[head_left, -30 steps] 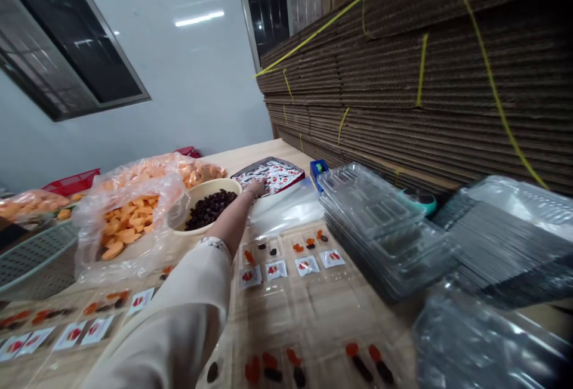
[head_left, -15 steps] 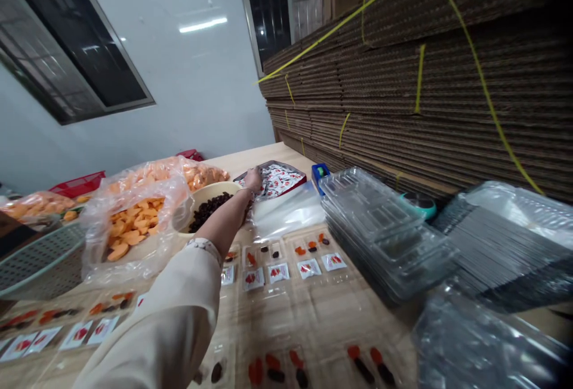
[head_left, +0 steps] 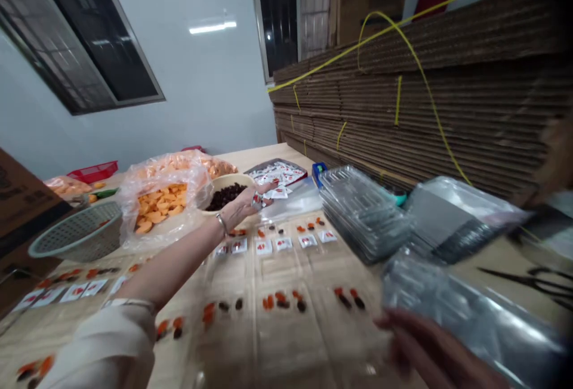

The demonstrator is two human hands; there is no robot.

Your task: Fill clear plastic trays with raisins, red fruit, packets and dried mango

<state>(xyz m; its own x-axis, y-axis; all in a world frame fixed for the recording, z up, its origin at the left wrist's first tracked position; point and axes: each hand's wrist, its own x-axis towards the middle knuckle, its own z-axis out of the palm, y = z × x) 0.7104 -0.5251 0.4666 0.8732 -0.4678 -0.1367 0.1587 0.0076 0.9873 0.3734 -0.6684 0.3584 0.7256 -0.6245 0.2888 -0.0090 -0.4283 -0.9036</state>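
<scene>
My left hand (head_left: 245, 202) is stretched far out over the table, palm up, with several small white-and-red sachets (head_left: 265, 196) gripped in its fingers. It hovers between the beige bowl of dark dried fruit (head_left: 224, 193) and the red tray of sachets (head_left: 278, 172). Below it lie clear compartment trays (head_left: 286, 258), some compartments holding orange and dark pieces and a sachet. My right hand (head_left: 425, 350) is blurred at the bottom right, beside a plastic-wrapped bundle (head_left: 470, 323); its fingers are not clear.
A clear bag of orange dried fruit (head_left: 163, 201) and a grey-green basket (head_left: 76, 235) stand at the left. Stacks of empty clear trays (head_left: 362, 213) sit at the right, below bundled flat cardboard (head_left: 425, 114). Scissors (head_left: 532, 278) lie at the far right.
My left hand has come back from the red tray with sachets in it and turned palm up. My right hand has entered at the bottom right. The view has swung.
</scene>
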